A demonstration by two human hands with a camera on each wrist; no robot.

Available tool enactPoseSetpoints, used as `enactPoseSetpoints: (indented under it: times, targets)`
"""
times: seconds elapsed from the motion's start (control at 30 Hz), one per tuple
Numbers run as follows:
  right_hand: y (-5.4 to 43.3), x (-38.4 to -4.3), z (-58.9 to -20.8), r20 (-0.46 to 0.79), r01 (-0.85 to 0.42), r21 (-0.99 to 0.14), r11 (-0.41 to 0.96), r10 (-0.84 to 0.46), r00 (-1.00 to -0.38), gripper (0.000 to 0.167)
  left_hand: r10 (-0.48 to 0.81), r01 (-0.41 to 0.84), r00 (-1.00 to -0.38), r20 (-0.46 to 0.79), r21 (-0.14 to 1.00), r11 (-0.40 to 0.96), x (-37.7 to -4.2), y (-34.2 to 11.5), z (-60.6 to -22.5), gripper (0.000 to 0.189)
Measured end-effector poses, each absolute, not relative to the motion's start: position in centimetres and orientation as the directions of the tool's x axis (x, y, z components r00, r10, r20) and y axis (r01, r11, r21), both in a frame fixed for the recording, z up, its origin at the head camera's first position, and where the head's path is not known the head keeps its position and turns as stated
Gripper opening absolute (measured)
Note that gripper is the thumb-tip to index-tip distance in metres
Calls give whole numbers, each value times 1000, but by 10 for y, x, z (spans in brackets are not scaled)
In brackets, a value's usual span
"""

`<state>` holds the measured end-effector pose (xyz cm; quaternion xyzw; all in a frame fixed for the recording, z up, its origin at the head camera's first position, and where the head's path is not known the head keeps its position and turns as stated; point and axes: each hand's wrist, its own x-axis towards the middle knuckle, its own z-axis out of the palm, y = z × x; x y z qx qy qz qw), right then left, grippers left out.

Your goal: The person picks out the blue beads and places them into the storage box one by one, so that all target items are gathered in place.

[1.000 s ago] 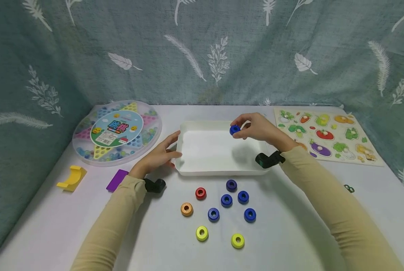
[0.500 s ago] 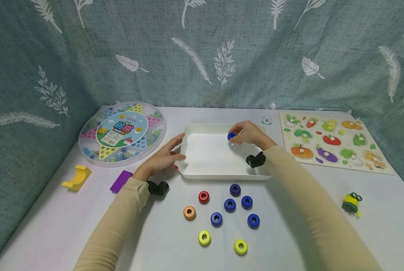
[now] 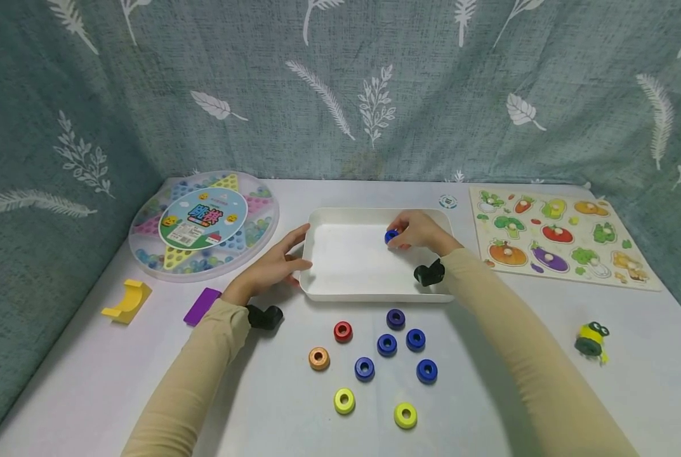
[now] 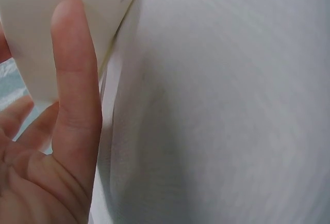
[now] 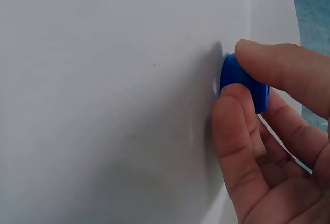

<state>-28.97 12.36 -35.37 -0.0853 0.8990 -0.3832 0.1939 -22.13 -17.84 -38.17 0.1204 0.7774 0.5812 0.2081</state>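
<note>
Blue and ring-shaped, a small bead (image 3: pixel 391 237) is pinched between the thumb and fingers of the person's right hand (image 3: pixel 419 231), over the right half of a shallow white tray (image 3: pixel 340 270). Whether the bead touches the tray floor, I cannot tell. The left hand (image 3: pixel 271 266) rests against the tray's left side, its fingers spread and fairly straight; the left wrist view shows one finger lying along the outer wall.

Just in front of the tray, loose rings are scattered on the white tabletop (image 3: pixel 294 412): five in blues, the darkest (image 3: pixel 395 325) nearest the tray; one red ring (image 3: pixel 343 338); one orange ring (image 3: pixel 318 366); and two yellow rings (image 3: pixel 344 409) closest to the viewer.

To the left of the tray lies a round, clear-cased board game (image 3: pixel 203 225) with a star pattern. In front of it are a curved yellow block (image 3: pixel 127 303) and a flat purple block (image 3: pixel 202 306), the latter near the left sleeve (image 3: pixel 191 374). To the right lie a vegetable picture board (image 3: pixel 557 236) and, nearer, a small yellow-and-green figure (image 3: pixel 591 341). Behind everything hangs grey-green cloth (image 3: pixel 249 146) printed with white leaves.
</note>
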Motion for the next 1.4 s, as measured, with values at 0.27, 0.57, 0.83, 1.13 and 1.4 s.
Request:
enactPoseSetpoints:
  times: [0.27, 0.57, 0.83, 1.13, 1.4]
  targets:
    - [135, -284, -336, -279, -25, -719, 695, -321, -905, 45, 429, -41, -887, -171, 954, 296, -221, -179, -378, 77]
    - [166, -221, -294, -111, -202, -775, 598, -444, -889, 41, 411, -55, -893, -185, 949, 309, -224, -182, -378, 78]
    - [187, -141, -319, -60, -291, -815, 501, -572, -818, 36, 416, -56, -891, -182, 953, 297, -223, -182, -376, 79]
    - [193, -95, -358, -194, -146, -882, 447, -628, -753, 41, 428, -59, -885, -182, 957, 284, -223, -179, -378, 79]
    - [190, -87, -375, -169, -191, -871, 452, -642, -748, 36, 420, -66, -886, -197, 950, 305, -222, -174, -379, 79]
